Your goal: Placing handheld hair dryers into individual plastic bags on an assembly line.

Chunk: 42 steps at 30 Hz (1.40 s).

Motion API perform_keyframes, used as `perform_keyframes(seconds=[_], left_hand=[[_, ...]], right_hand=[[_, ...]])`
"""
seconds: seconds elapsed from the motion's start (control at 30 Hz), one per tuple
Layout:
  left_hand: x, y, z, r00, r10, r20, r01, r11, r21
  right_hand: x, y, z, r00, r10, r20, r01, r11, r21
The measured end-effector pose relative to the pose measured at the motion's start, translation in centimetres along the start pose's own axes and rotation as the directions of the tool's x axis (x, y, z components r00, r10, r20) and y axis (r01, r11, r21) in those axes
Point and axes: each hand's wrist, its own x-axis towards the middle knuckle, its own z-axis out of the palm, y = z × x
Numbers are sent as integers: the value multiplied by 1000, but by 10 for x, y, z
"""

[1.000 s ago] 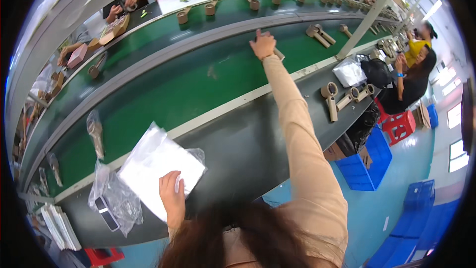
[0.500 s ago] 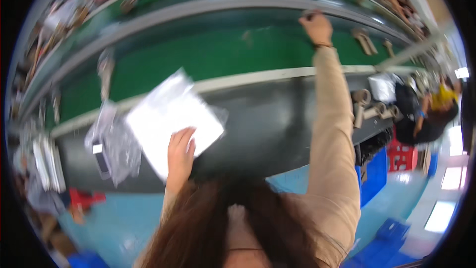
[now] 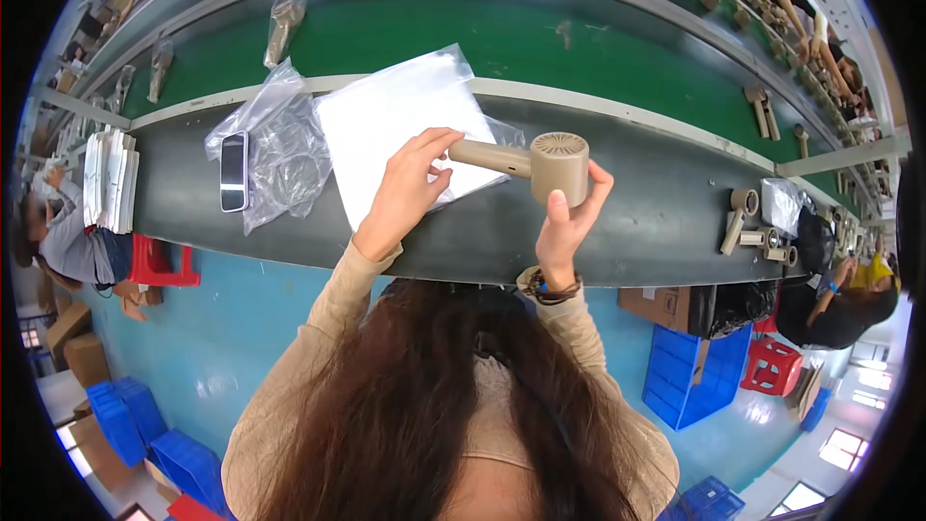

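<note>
A beige handheld hair dryer [image 3: 558,170] is held between my two hands above the dark worktop, its round vented head to the right and its handle pointing left. My left hand [image 3: 413,178] pinches the handle's end with thumb and fingers. Around the head's lower right side curls my right hand [image 3: 569,227], thumb in front. Under the handle and my left hand lies a stack of white sheets or flat bags with clear plastic [image 3: 386,116]. Crumpled clear plastic bags [image 3: 289,169] lie left of it, beside a phone [image 3: 233,172].
Beyond the worktop [image 3: 646,203] runs a green conveyor belt [image 3: 386,39] carrying a bagged dryer [image 3: 285,27] and other dryers. More dryers [image 3: 745,222] rest at the worktop's right. White folded stacks [image 3: 109,180] stand at the left end. A blue crate [image 3: 690,376] sits below on the right.
My right hand has come back from the belt to the worktop with the dryer. My left hand has left the white stack and taken the handle. The view has shifted.
</note>
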Motion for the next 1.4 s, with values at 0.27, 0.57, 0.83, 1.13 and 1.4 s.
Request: perform_keyframes(seconds=[0.27,0.57,0.83,1.13,1.4], left_hand=[[1,4,-13,998,55,-21,-54,997,53],[-1,21,-15,994,110,-23,-107,987,124],[6,38,-15,986,35,163,-1,978,-208],[19,43,-41,988,43,147,-5,969,-248],[37,12,-48,978,209,9,-206,954,218]], right_hand=[[-21,-8,11,997,-37,-69,34,998,-52],[-21,3,18,998,-64,7,64,992,-108],[-24,10,32,999,-49,1,49,999,9],[16,-26,42,873,-168,458,407,768,-495],[77,-20,59,589,40,807,743,366,-561]])
